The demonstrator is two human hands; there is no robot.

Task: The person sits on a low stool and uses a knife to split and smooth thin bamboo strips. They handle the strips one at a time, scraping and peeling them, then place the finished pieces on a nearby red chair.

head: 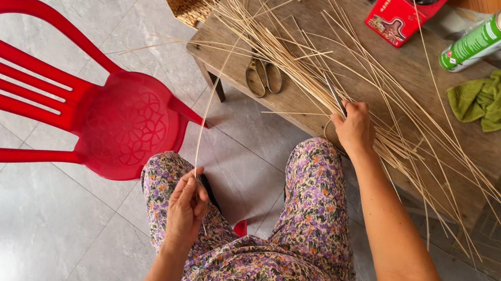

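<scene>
The pile of thin cane strips (367, 92) lies loose and unwoven across the low wooden table (467, 139), under the right hand (354, 127), fingers closed around several. The left hand (186, 208) pinches one strip (203, 119) rising above it.

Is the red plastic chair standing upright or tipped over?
Tipped over. The red plastic chair lies on its side on the tiled floor, its seat face and slatted back turned toward the camera.
</scene>
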